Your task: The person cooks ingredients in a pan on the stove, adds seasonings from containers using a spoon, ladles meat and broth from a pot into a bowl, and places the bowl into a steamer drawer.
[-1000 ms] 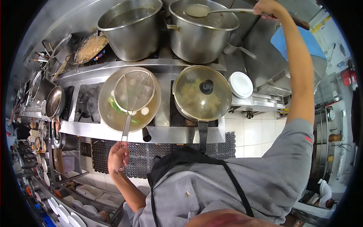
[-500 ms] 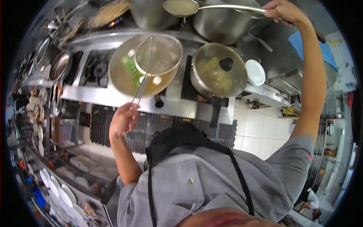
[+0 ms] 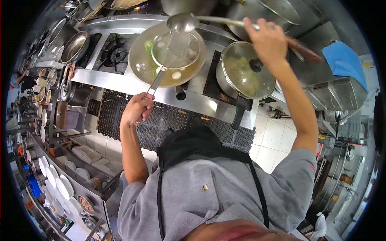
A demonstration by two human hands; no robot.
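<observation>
My right hand (image 3: 268,43) grips the ladle (image 3: 182,23), long axis running leftward, bowl over the strainer (image 3: 181,51) (my left hand (image 3: 136,110), nearer it, clasps the strainer's handle).

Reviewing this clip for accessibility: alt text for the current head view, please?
The right hand holds a tilted ladle at the far edge of a strainer that the left hand holds over a wide pan of broth; a glass-lidded pan stands alongside.
</observation>
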